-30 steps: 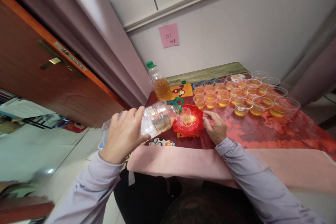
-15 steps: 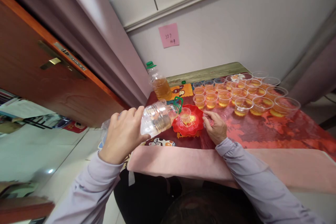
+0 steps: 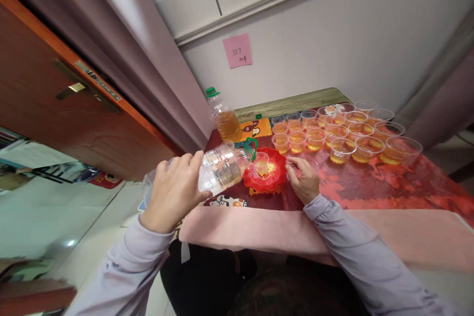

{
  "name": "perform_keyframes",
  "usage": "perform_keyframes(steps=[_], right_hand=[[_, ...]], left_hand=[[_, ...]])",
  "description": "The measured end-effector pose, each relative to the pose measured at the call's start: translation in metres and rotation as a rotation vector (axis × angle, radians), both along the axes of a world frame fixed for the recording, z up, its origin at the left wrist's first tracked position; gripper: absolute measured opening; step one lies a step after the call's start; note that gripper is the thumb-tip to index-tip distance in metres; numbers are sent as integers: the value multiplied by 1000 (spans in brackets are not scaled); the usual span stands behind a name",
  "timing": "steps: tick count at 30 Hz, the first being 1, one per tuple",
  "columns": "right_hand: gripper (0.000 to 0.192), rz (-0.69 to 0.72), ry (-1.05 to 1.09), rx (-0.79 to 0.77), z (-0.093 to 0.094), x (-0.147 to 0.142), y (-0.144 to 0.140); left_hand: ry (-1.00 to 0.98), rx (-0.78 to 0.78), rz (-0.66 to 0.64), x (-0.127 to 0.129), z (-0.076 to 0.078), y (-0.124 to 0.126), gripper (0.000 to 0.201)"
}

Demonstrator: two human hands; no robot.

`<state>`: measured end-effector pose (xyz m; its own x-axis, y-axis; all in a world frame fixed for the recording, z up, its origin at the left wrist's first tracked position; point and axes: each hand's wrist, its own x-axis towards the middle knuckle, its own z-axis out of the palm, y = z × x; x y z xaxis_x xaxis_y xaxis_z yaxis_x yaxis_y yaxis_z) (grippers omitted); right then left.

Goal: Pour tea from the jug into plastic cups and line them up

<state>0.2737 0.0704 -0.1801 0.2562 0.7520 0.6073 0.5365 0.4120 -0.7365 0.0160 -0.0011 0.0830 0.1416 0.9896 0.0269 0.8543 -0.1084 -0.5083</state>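
My left hand (image 3: pixel 177 190) is wrapped round a large clear plastic bottle (image 3: pixel 221 170), tilted so its neck with a green ring handle (image 3: pixel 251 148) points right. The bottle's mouth is over a clear plastic cup (image 3: pixel 261 163), which holds some amber liquid. That cup stands in a red scalloped plate (image 3: pixel 278 185). My right hand (image 3: pixel 304 180) has its fingers closed at the plate's right rim, thumb and forefinger pinching the edge. Several clear cups of amber liquid (image 3: pixel 316 139) stand in rows to the right of the plate.
Behind the plate, a second bottle with amber liquid and a green cap (image 3: pixel 227 123) stands upright. A loose green cap (image 3: pixel 258 116) lies near the table's back edge. The table has a red patterned cover (image 3: pixel 388 182) and a pink cloth front edge (image 3: pixel 255 227). A wooden door (image 3: pixel 74 108) is at left.
Almost nothing differs. The bottle stays tilted over the cup, and both hands keep their places; the whole view has shifted very slightly.
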Motion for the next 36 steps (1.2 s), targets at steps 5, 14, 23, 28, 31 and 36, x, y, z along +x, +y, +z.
perform_keyframes(steps=[5, 14, 23, 28, 31, 36], right_hand=[[27, -1, 4, -4, 0, 0, 0], [28, 3, 18, -22, 3, 0, -1], [29, 4, 2, -32, 0, 2, 1], [28, 12, -28, -17, -2, 2, 1], [27, 19, -57, -3, 5, 2, 0], [30, 98, -243, -23, 31, -6, 5]], left_hand=[[9, 4, -2, -1, -3, 0, 77], [-58, 65, -11, -9, -13, 4, 82], [-522, 229, 149, -58, -92, -20, 93], [-791, 432, 217, -71, -139, -39, 101], [-953, 524, 268, -72, -156, -49, 103], [-988, 585, 277, -74, -167, -57, 100]])
